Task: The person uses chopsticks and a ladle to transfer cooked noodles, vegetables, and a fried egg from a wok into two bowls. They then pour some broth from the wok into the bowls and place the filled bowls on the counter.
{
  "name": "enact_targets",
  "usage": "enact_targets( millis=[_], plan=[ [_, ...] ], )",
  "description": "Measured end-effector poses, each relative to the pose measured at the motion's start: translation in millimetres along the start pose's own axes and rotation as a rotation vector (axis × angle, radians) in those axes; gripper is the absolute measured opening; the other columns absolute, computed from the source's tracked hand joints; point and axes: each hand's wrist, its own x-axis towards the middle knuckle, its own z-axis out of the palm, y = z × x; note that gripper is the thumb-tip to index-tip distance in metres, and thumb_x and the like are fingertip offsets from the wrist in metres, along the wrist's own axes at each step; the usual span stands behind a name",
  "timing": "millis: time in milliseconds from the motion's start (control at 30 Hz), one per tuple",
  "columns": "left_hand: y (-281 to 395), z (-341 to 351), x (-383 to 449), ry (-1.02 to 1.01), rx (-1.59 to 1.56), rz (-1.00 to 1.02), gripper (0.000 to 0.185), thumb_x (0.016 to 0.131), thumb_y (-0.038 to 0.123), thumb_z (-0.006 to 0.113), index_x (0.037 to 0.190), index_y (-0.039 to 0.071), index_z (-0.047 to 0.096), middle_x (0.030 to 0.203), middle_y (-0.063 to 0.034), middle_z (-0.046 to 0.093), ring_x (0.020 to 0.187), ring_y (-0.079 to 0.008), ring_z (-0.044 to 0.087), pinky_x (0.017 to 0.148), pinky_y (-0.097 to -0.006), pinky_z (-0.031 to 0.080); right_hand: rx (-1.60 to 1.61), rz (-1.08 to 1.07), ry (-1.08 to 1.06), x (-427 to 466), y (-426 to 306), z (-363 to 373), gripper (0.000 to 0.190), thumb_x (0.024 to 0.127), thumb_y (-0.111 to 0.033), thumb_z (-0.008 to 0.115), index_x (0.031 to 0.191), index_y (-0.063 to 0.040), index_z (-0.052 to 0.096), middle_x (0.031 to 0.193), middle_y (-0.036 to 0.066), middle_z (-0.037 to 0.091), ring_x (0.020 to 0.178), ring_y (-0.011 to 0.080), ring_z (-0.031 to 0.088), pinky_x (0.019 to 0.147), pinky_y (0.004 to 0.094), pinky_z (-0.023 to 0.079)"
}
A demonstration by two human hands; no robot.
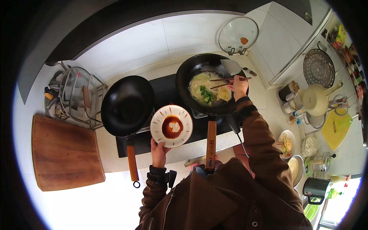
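Note:
My left hand grips the near rim of a white bowl with brown dashes around its wide edge. Dark brown sauce lies in the bowl, with a pale lump of what looks like fat or paste in it. A pair of wooden chopsticks is held in my right hand, over the black wok. The chopstick tips reach above pale noodles in broth, beside green leafy vegetables. A yellowish piece of food, possibly fried egg, sits under my right hand.
An empty black frying pan stands left on the black cooktop; its handle and the wok's wooden handle jut toward me. A spatula rests across the wok's rim. Far left is a wooden cutting board; right, a plate of food.

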Motion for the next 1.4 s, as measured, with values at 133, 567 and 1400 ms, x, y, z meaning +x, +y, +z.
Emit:
enact_targets(
  millis=[133, 567, 1400],
  plan=[
    [-3.0, -0.1, -0.1, 0.019, -0.007, -0.019, 0.050, 0.074, -0.003, 0.040, 0.122, 0.007, 0.031, 0.110, -0.0120, 0.049, 0.090, -0.0235, 0.059, 0.068, -0.0331, 0.055, 0.136, 0.044, -0.023, -20.8, 17.1, 20.5, 0.014, 0.079, -0.012, 0.046, 0.075, 0.001, 0.047, 0.065, 0.013, 0.056, 0.051, 0.0231, 0.060, 0.047, 0.0341, 0.053],
    [-5.4, -1.1, -10.0, 0.042, -0.061, -0.013, 0.051, 0.072, -0.003, 0.042, 0.120, 0.009, 0.031, 0.106, -0.0098, 0.050, 0.087, -0.0217, 0.059, 0.068, -0.0318, 0.054, 0.504, 0.305, -0.024, -22.1, 43.2, 36.6, 0.016, 0.078, -0.007, 0.049, 0.088, 0.005, 0.042, 0.074, 0.019, 0.054, 0.060, 0.0296, 0.060, 0.056, 0.0397, 0.056],
    [-10.1, 15.0, -7.8, 0.022, -0.004, -0.089, 0.038, 0.074, -0.001, 0.043, 0.112, 0.002, 0.044, 0.099, -0.0091, 0.056, 0.084, -0.0207, 0.060, 0.072, -0.0305, 0.052, 0.654, -0.030, -0.235, -38.3, -111.4, -12.9, 0.025, 0.084, -0.012, 0.047, 0.101, 0.005, 0.049, 0.091, 0.015, 0.053, 0.076, 0.0300, 0.060, 0.065, 0.0341, 0.056]
  ],
)
